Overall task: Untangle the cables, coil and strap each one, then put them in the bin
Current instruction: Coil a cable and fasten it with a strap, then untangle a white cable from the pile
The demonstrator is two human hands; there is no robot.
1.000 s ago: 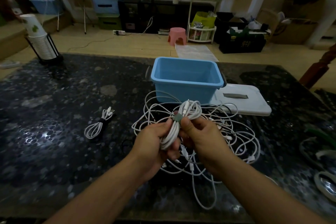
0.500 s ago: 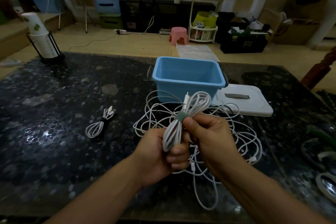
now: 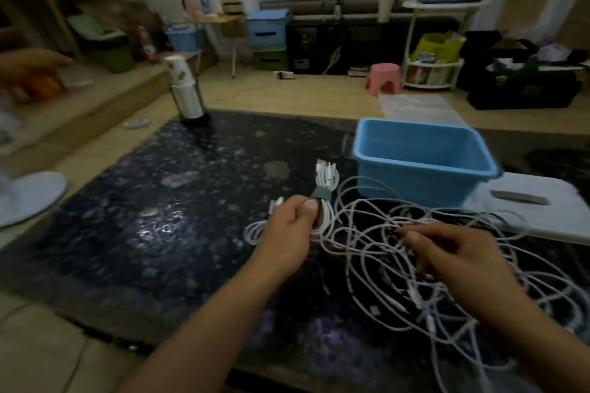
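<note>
The coiled white cable (image 3: 323,201), cinched near its top by a grey-green strap (image 3: 320,193), sits in the left hand (image 3: 289,231): the thumb presses over the bundle just below the strap and the fingers curl round it from behind, so the strapped loop and its plug ends stick up above the grip while the lower loops hang under the hand, close over the bench (image 3: 153,217). Just left of that hand, partly hidden by it, a second coiled cable (image 3: 258,226) lies on the dark speckled surface. To the right spreads the tangle of loose white cables (image 3: 415,281), and the right hand (image 3: 459,260) hovers over it with fingers loosely bent (whether they pinch a strand the blur does not show). Beyond the tangle stands the blue bin (image 3: 421,179), open-topped, with a white lid (image 3: 542,210) flat beside it on the right. A stack of paper cups (image 3: 183,86) in a holder stands at the bench's far left corner.
</note>
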